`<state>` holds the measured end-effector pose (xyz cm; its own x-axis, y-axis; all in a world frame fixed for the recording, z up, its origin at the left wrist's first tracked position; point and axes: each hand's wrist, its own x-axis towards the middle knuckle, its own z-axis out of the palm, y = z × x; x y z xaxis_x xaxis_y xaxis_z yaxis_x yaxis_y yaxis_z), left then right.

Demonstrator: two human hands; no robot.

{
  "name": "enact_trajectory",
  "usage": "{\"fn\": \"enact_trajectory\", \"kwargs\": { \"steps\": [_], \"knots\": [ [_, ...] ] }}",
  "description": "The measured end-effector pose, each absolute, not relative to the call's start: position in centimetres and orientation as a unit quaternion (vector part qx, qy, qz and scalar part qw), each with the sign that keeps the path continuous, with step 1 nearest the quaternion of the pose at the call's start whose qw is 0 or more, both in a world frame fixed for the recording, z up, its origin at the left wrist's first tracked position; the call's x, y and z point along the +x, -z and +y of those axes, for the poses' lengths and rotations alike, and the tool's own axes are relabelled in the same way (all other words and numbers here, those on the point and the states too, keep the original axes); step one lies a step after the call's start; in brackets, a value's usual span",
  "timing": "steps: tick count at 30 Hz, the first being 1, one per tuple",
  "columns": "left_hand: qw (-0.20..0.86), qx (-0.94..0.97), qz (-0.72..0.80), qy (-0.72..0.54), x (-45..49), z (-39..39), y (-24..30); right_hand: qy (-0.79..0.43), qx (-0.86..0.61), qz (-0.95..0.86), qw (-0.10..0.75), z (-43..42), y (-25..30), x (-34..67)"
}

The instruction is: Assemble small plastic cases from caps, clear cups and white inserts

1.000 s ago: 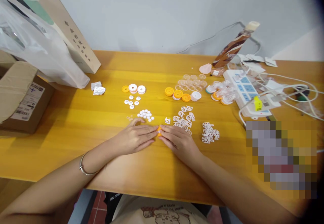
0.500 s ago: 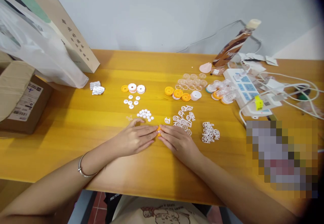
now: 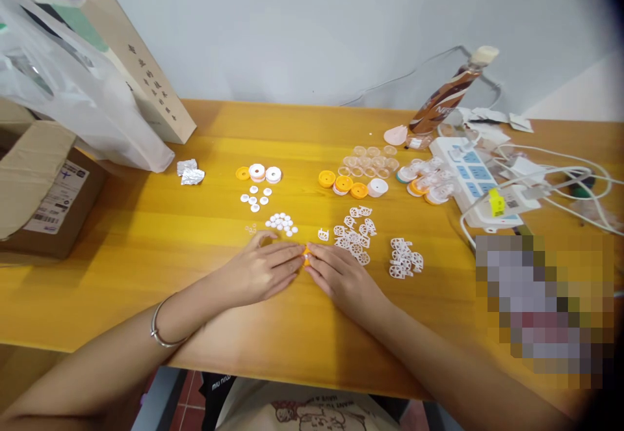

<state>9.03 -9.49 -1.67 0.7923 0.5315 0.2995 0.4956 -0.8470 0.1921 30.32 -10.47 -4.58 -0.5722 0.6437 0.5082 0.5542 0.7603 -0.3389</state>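
Observation:
My left hand (image 3: pixel 260 271) and my right hand (image 3: pixel 342 276) rest on the wooden table (image 3: pixel 146 255), fingertips meeting around a small orange round piece (image 3: pixel 306 255). Both hands pinch it between them; most of it is hidden by the fingers. Just beyond the fingers lie small white round discs (image 3: pixel 281 222) and a heap of white wheel-shaped parts (image 3: pixel 355 233). Another heap of white wheel parts (image 3: pixel 404 257) sits to the right. Farther back are orange and white round caps (image 3: pixel 350 183) and three more caps (image 3: pixel 257 172).
A cardboard box (image 3: pixel 43 190), a plastic bag (image 3: pixel 73 106) and a leaning flat box (image 3: pixel 141 73) fill the left. A power strip (image 3: pixel 480 181) with white cables, a brown bottle (image 3: pixel 446 96), clear rings (image 3: pixel 368 158) and crumpled foil (image 3: pixel 190 172) lie at the back.
The hands stay together on the orange piece with barely any motion. The view has shifted slightly.

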Motion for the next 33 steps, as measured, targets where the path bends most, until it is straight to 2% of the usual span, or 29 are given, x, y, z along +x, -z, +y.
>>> {"fn": "enact_trajectory", "kwargs": {
  "steps": [5,9,20,24,27,33],
  "knots": [
    [0.040,0.886,0.393,-0.243,7.4,-7.4,1.7,-0.086,-0.350,-0.871,0.334,-10.4,4.7,30.3],
    [0.028,0.849,0.466,-0.246,6.6,-5.7,2.5,-0.109,-0.351,-0.864,0.345,-10.4,4.5,30.1],
    [0.045,0.847,0.457,-0.269,7.4,-5.2,2.8,-0.143,-0.355,-0.859,0.341,-10.4,4.3,30.1],
    [0.130,0.856,0.398,-0.304,8.1,-6.1,2.2,-0.171,-0.356,-0.852,0.345,-10.3,4.5,30.1],
    [0.201,0.881,0.321,-0.282,8.9,-7.1,2.3,-0.185,-0.355,-0.849,0.346,-10.2,4.6,30.0],
    [0.183,0.890,0.322,-0.267,9.7,-7.9,2.6,-0.194,-0.349,-0.848,0.350,-10.2,4.9,30.0]
  ]
}}
